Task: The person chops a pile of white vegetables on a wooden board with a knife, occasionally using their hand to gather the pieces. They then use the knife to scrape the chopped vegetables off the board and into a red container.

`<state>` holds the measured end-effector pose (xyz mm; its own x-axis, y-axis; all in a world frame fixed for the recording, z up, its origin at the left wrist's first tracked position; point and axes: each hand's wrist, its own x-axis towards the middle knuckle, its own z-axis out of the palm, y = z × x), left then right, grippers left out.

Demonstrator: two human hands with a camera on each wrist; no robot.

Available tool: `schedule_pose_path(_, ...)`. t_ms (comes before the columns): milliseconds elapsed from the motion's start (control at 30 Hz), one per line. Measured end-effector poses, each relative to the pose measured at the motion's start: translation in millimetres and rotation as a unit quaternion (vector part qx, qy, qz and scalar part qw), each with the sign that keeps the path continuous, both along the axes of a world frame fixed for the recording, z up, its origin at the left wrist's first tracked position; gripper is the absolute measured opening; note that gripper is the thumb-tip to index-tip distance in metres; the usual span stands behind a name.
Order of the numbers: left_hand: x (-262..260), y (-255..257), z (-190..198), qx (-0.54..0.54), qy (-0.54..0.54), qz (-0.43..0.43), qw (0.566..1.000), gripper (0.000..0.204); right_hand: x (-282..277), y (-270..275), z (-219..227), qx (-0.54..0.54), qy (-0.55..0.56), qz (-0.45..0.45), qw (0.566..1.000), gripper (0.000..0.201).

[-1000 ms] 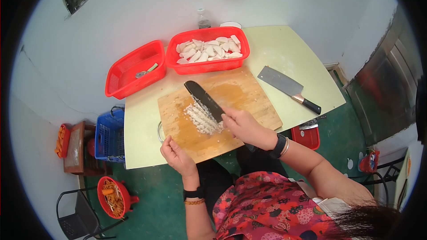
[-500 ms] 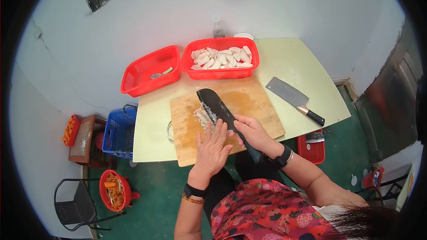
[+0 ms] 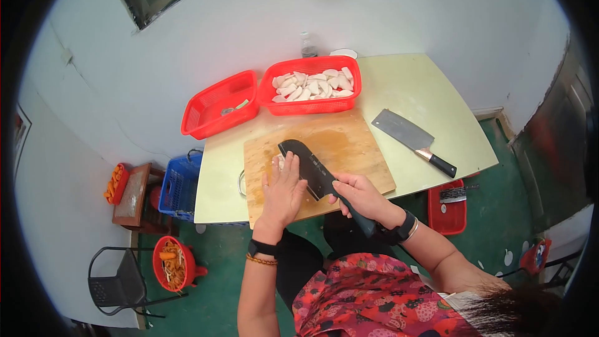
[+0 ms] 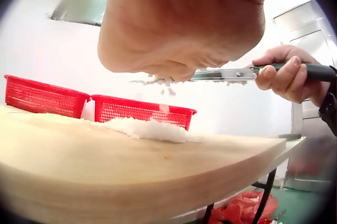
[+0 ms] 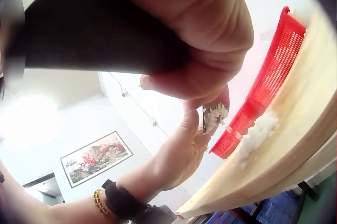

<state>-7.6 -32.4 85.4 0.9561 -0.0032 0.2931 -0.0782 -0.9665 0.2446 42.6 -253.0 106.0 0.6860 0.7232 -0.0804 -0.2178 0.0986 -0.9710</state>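
The right hand [image 3: 359, 196] grips the handle of a dark knife [image 3: 310, 165], its blade pointing up and left over the wooden board [image 3: 349, 143]. The left hand [image 3: 282, 193], fingers straight, lies at the blade's left edge. In the left wrist view the knife [image 4: 224, 74] is raised above the board [image 4: 105, 155], and white bits fall beneath it onto a chopped white heap [image 4: 152, 129]. White bits [image 5: 215, 118] cling to the blade in the right wrist view, close to the left hand [image 5: 179, 155].
Behind the board are a red basket of white slices [image 3: 312, 106] and another red basket [image 3: 215, 126]. A cleaver [image 3: 405, 130] lies right of the board on the pale table [image 3: 443, 100]. Below left stand a blue crate [image 3: 181, 187] and a red bowl [image 3: 173, 264].
The left hand has come from the board's near edge up to the blade, fingers straightened. The knife, lying over the heap earlier, now slants more steeply, and less of the heap shows.
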Motion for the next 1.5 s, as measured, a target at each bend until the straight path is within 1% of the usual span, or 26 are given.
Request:
schedule_pose_path(67,9.9,3.3,-0.3,-0.008,0.020,0.018,1.000,0.060,0.1,-5.8,-1.9,-0.006,-0.001,0.001,1.000,0.032)
schedule_pose_path(167,22.2,6.0,1.8,-0.034,0.078,0.071,0.994,0.061,-0.8,-15.8,-4.3,-0.012,0.009,-0.007,1.000,0.034)
schedule_pose_path(267,36.0,13.4,2.6,-0.158,0.096,0.118,0.976,0.068,1.3,-23.5,-8.5,0.007,0.036,-0.018,0.999,0.036)
schedule_pose_path(300,38.4,12.6,3.4,-0.281,0.081,0.111,0.950,0.071,3.3,-24.6,-10.7,0.023,0.048,-0.021,0.998,0.036)
schedule_pose_path(333,40.5,11.9,4.6,-0.399,0.065,0.103,0.909,0.075,5.6,-24.1,-12.2,0.040,0.059,-0.023,0.997,0.037)
schedule_pose_path(367,42.0,11.7,5.8,-0.511,0.048,0.094,0.853,0.078,7.6,-22.2,-13.2,0.054,0.073,-0.021,0.996,0.037)
schedule_pose_path(400,42.9,11.7,7.3,-0.614,0.029,0.083,0.784,0.082,9.7,-19.4,-14.4,0.068,0.087,-0.018,0.994,0.038)
schedule_pose_path(433,43.3,12.1,8.6,-0.707,0.010,0.072,0.703,0.086,11.6,-16.1,-15.5,0.082,0.101,-0.015,0.991,0.038)
schedule_pose_path(467,43.9,13.5,10.5,-0.789,-0.010,0.058,0.611,0.090,12.9,-11.8,-16.2,0.092,0.111,-0.009,0.989,0.038)
schedule_pose_path(500,44.0,15.4,11.9,-0.838,-0.013,0.010,0.546,0.089,13.6,-6.7,-17.0,0.102,0.121,-0.003,0.987,0.038)
schedule_pose_path(567,40.7,18.8,10.7,-0.913,-0.019,-0.085,0.398,0.089,15.0,3.7,-18.5,0.108,0.128,0.009,0.986,0.038)
schedule_pose_path(667,40.8,28.5,-4.4,-0.925,-0.041,-0.177,0.334,0.088,14.7,19.3,-21.4,0.104,0.125,0.021,0.986,0.038)
schedule_pose_path(767,34.3,22.5,6.6,-0.938,-0.049,-0.140,0.315,0.087,18.3,30.7,-20.0,0.101,0.120,0.020,0.987,0.038)
schedule_pose_path(867,26.2,19.1,9.9,-0.933,-0.024,-0.133,0.332,0.086,22.2,45.2,-16.0,0.086,0.095,0.008,0.992,0.038)
schedule_pose_path(967,23.4,24.4,-6.5,-0.948,-0.009,-0.178,0.262,0.086,28.4,60.8,-13.7,0.088,0.060,-0.014,0.994,0.037)
schedule_pose_path(1067,20.9,21.6,-14.2,-0.949,-0.021,-0.147,0.280,0.084,30.5,72.0,-8.7,0.090,0.033,-0.039,0.995,0.035)
schedule_pose_path(1133,15.5,13.7,-1.7,-0.948,-0.012,-0.062,0.312,0.083,34.7,77.8,-7.3,0.099,0.017,-0.053,0.994,0.033)
schedule_pose_path(1167,12.1,9.8,2.6,-0.945,-0.007,-0.019,0.327,0.082,38.1,79.1,-7.7,0.086,-0.015,-0.078,0.993,0.032)
schedule_pose_path(1233,8.1,11.6,-4.7,-0.936,0.000,-0.024,0.351,0.080,43.8,79.1,-8.4,0.060,-0.080,-0.126,0.987,0.029)
schedule_pose_path(1267,8.3,15.9,-8.9,-0.931,0.001,-0.029,0.364,0.079,46.0,75.5,-6.2,-0.006,-0.159,-0.134,0.978,0.028)
schedule_pose_path(1300,8.1,18.4,-10.8,-0.918,-0.010,-0.010,0.397,0.079,48.8,68.2,-3.6,-0.071,-0.237,-0.142,0.958,0.026)
schedule_pose_path(1333,7.8,20.9,-13.1,-0.891,-0.020,-0.013,0.453,0.079,50.8,59.8,-0.8,-0.137,-0.312,-0.150,0.928,0.025)
schedule_pose_path(1367,7.4,23.1,-16.1,-0.861,-0.029,-0.017,0.508,0.080,52.0,50.9,2.2,-0.164,-0.437,-0.155,0.871,0.019)
schedule_pose_path(1433,10.9,27.7,-23.5,-0.791,-0.022,-0.024,0.611,0.080,59.6,36.7,-4.7,-0.205,-0.541,-0.145,0.803,0.016)
schedule_pose_path(1467,11.7,25.1,-28.9,-0.766,-0.011,0.000,0.643,0.080,62.3,30.8,-7.7,-0.225,-0.590,-0.138,0.763,0.014)
schedule_pose_path(1500,11.6,19.8,-24.2,-0.738,-0.002,0.022,0.674,0.081,62.7,27.3,-4.1,-0.278,-0.596,-0.124,0.743,0.013)
